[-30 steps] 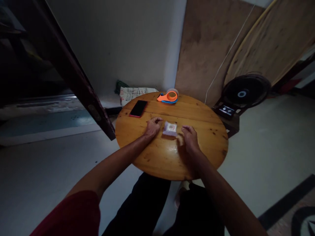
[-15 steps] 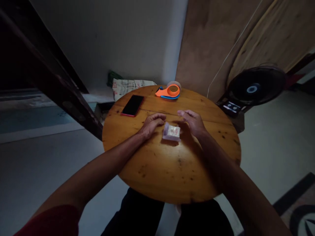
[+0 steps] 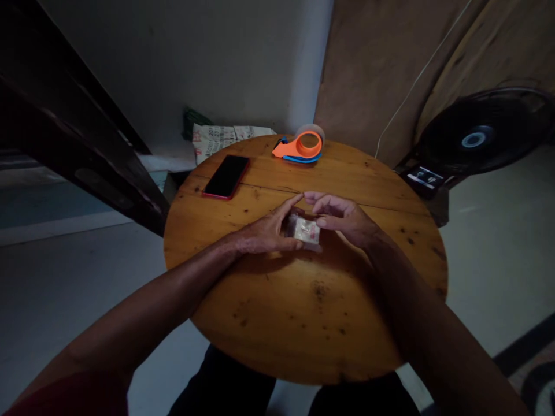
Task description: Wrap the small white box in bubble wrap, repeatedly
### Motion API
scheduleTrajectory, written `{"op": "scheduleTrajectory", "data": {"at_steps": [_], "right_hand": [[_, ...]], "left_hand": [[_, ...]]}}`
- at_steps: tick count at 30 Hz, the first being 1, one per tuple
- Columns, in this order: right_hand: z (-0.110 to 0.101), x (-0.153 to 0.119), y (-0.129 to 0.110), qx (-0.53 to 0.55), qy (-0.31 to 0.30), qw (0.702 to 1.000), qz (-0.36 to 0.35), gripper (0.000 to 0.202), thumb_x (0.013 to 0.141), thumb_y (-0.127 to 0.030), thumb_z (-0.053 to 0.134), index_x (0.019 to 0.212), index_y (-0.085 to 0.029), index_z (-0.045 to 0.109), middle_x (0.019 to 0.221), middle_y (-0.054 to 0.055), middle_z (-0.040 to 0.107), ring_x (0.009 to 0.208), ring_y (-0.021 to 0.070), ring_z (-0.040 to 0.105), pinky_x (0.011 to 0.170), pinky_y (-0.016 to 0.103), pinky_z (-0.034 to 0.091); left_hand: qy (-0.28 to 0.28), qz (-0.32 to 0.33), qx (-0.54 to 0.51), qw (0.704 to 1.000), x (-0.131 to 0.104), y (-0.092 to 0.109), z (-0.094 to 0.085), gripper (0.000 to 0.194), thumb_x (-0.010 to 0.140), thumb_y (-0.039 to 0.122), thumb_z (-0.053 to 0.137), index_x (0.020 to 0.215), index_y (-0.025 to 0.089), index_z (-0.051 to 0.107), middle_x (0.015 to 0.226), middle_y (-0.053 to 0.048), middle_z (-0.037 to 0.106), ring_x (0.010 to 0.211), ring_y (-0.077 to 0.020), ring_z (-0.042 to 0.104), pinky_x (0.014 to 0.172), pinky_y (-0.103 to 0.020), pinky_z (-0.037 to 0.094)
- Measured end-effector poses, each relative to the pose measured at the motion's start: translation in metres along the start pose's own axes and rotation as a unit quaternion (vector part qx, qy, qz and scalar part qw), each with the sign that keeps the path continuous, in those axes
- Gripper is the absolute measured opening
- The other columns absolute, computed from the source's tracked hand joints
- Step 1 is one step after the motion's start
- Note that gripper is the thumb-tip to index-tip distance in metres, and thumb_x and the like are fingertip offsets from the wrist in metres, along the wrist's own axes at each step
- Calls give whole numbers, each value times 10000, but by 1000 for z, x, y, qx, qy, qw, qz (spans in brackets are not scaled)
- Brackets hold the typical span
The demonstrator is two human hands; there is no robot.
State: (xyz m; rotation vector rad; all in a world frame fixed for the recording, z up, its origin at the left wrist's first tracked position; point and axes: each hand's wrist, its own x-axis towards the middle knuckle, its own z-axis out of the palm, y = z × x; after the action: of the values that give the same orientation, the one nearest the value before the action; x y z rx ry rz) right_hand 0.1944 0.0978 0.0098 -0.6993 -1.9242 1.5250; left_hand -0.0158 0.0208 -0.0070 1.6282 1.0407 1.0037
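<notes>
A small, squarish packet [image 3: 307, 230] in clear wrapping, with whitish contents and faint red print, is at the middle of the round wooden table [image 3: 277, 306]. My left hand [image 3: 273, 228] curves around its left side, fingers stretched out beyond it and thumb along its near edge. These fingers and thumb stand apart. From the right, my right hand [image 3: 344, 216] reaches over with loosely bent fingers above the far edge. Its thumb tip is at the packet's right corner; whether it presses there I cannot tell. The packet's left end is partly hidden in my left hand's shadow.
A black phone with a red edge [image 3: 228, 176] lies at the table's far left. An orange and blue tape dispenser [image 3: 301, 147] stands at the far edge. Behind the table are a printed white sack [image 3: 229, 138] and, to the right, a dark fan [image 3: 481, 136].
Both hands have closed in on the packet. My left hand has opened wider around its left side, and my right thumb has come to its right corner. The view has shifted slightly.
</notes>
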Motion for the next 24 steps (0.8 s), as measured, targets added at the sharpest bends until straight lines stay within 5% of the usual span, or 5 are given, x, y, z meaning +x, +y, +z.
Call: {"op": "scheduleTrajectory", "data": {"at_steps": [12, 20, 24], "right_hand": [[2, -1, -5, -152, -27, 987, -46, 239, 641, -354, 820, 814, -226, 716, 1360, 79, 555, 1333, 286, 459, 1076, 441, 377], [3, 1, -3, -148, 44, 985, -77, 107, 763, -336, 716, 758, -231, 734, 1210, 71, 647, 1225, 255, 551, 1082, 454, 359], [1, 0, -5, -140, 11, 989, -55, 170, 705, -348, 771, 830, -236, 740, 1263, 69, 627, 1254, 263, 531, 1084, 450, 364]], "left_hand": [[24, -7, 19, 1000, 2, -4, 2, 1064, 610, 305, 847, 1510, 176, 297, 1183, -139, 633, 1105, -291, 600, 995, -431, 445], [19, 2, 41, 999, 1, -2, 2, 1018, 634, 292, 824, 1506, 213, 303, 1168, -110, 638, 1063, -275, 611, 961, -426, 470], [27, -7, 50, 998, 1, 1, 2, 983, 628, 297, 822, 1486, 220, 348, 1217, -109, 623, 1106, -285, 592, 991, -435, 454]]}}
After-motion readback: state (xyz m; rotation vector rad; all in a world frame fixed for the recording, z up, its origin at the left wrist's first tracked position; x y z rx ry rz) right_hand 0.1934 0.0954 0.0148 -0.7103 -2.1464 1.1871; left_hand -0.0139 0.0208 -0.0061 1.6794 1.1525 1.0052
